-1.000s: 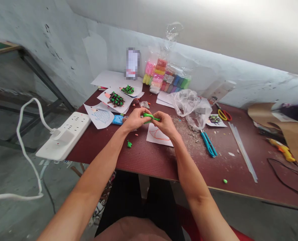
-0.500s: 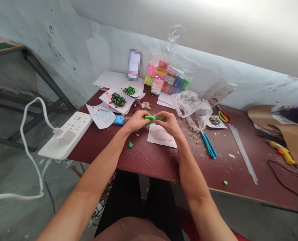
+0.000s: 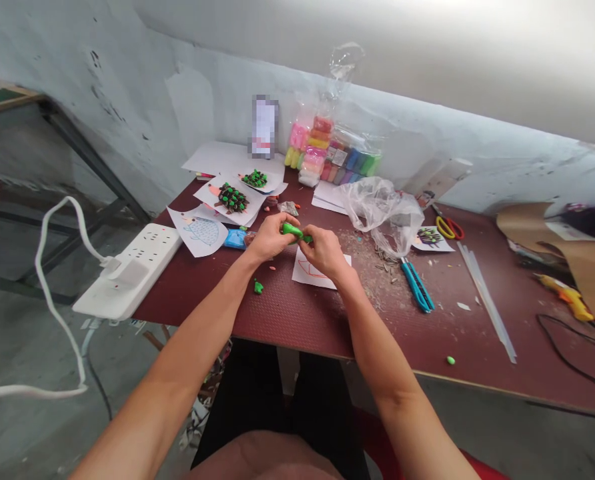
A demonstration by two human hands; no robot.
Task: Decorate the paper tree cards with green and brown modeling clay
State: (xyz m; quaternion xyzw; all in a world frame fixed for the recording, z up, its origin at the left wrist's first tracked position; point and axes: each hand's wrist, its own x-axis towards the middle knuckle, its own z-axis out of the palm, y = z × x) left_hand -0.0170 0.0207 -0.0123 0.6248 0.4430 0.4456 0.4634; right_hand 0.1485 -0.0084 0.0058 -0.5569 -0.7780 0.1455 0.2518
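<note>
Green modelling clay is held between my two hands above the desk. My left hand is closed on its left part, and my right hand pinches the right end; my fingers partly hide it. Under my right hand lies a white paper with an orange-red outline drawing, partly covered by the hand. A small green clay lump rests on the desk nearer to me, left of the paper.
Left are hedgehog pictures with green dots and a white power strip. Coloured clay packs stand at the wall. Rightward lie a plastic bag, a teal cutter, scissors, glue sticks and a yellow glue gun.
The green clay was stretched out between my hands; now it is a more compact, bent piece. My right hand has moved left, closer to my left hand.
</note>
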